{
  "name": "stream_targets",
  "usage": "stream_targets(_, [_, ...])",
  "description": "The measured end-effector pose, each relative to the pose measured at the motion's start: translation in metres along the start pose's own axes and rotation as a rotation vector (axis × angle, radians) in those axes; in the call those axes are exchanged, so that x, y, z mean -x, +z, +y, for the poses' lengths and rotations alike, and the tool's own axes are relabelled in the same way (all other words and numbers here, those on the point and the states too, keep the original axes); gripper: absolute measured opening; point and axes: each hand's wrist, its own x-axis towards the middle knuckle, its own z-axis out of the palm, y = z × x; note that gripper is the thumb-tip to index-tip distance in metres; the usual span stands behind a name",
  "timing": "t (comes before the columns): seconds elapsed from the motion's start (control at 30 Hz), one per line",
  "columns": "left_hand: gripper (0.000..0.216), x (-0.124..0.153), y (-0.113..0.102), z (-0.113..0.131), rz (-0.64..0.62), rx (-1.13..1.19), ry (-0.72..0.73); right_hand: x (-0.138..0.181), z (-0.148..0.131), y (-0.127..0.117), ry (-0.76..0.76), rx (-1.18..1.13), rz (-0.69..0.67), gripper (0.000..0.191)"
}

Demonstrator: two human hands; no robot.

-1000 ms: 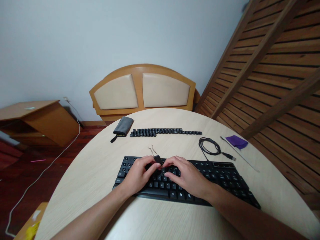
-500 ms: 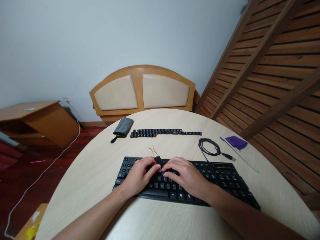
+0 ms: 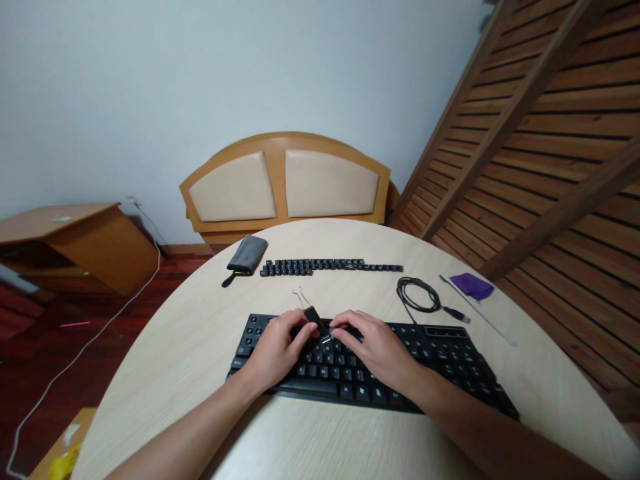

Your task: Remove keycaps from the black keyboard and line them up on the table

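Observation:
A black keyboard (image 3: 320, 388) lies on the round table under both hands, turned with its space bar toward me. Some positions along its far left side show no keycaps. My left hand (image 3: 280, 343) pinches a keycap puller (image 3: 313, 316) by its black body. Two thin wire prongs stick out at the puller's far end, and its near end points down at the keys. My right hand (image 3: 367, 340) is closed beside that near end, thumb and fingertips pinched on what looks like a small dark keycap (image 3: 330, 331). The fingertips partly cover it.
Beyond the keyboard, rows of loose keycaps (image 3: 310, 267) lie beside a grey pouch (image 3: 247, 255). To the right are a coiled USB cable (image 3: 420, 297), a purple cloth (image 3: 471, 286) and a thin white stick (image 3: 483, 312). A slatted wooden screen (image 3: 540, 147) stands at the right.
The puller has shifted slightly left and away from me, with its near end now exposed. My right hand has drawn a little to the right, opening a gap between the hands.

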Motion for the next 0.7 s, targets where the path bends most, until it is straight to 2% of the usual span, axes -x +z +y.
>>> stream_targets(0.23, [0.026, 0.000, 0.000, 0.001, -0.007, -0.012, 0.001, -0.003, 0.003, 0.002, 0.010, 0.020, 0.022, 0.019])
stream_targets(0.4, [0.025, -0.001, 0.000, 0.000, -0.009, -0.026, 0.023, -0.014, 0.002, -0.003, 0.086, 0.049, -0.028, 0.020])
stream_targets(0.5, [0.026, 0.000, 0.001, -0.002, -0.004, -0.043, 0.037, -0.035, 0.000, -0.011, 0.113, 0.142, -0.036, 0.019])
stream_targets(0.6, [0.027, -0.001, 0.001, -0.002, -0.003, -0.063, 0.038, -0.070, -0.002, -0.020, 0.108, 0.313, 0.048, 0.019])
stream_targets(0.7, [0.026, -0.001, 0.001, -0.001, -0.008, -0.070, 0.031, -0.106, 0.000, -0.022, 0.074, 0.373, 0.122, 0.020])
